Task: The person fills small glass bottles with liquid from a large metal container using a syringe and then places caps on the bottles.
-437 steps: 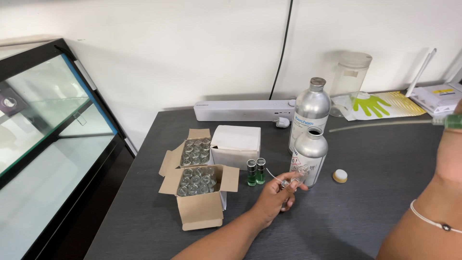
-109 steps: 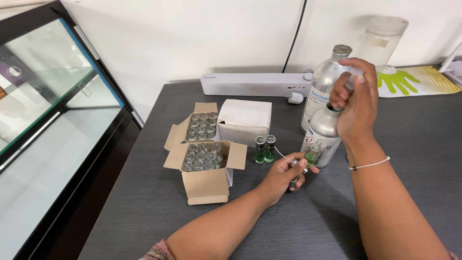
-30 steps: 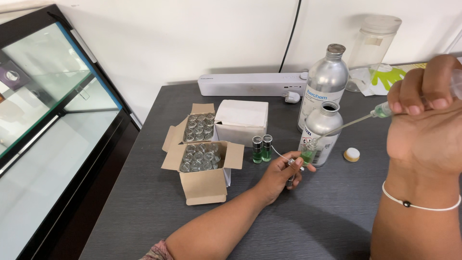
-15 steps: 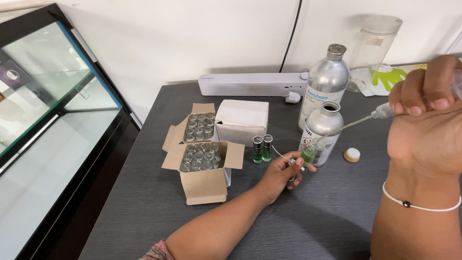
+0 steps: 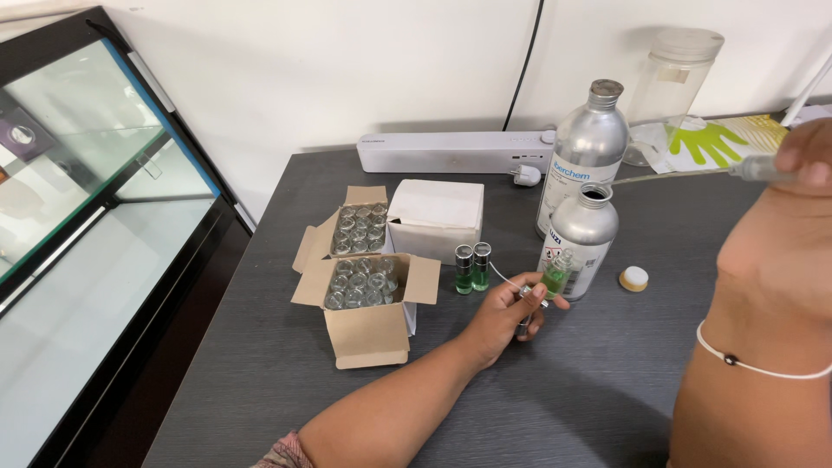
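My left hand (image 5: 507, 314) rests on the dark table (image 5: 260, 381) and pinches a small spray cap with a thin dip tube (image 5: 503, 277). Just past its fingertips a small vial of green liquid (image 5: 556, 276) stands against a short open aluminium bottle (image 5: 582, 227). My right hand (image 5: 802, 165) is raised at the right edge and grips a pipette (image 5: 752, 168). The pipette's long thin tip points left, above and beside the bottle's mouth. Two capped green vials (image 5: 472, 267) stand left of my left hand.
Two open cardboard boxes (image 5: 368, 334) (image 5: 309, 250) hold several empty glass vials, with a closed white box (image 5: 436, 217) behind them. A tall aluminium bottle (image 5: 591, 143), a loose cap (image 5: 634, 278), a white power strip (image 5: 451, 152) and a plastic jar (image 5: 674, 87) are near. A glass display case (image 5: 78, 199) stands left.
My right hand has lifted the pipette up and to the right, away from the open bottle's mouth. My left hand has stayed put.
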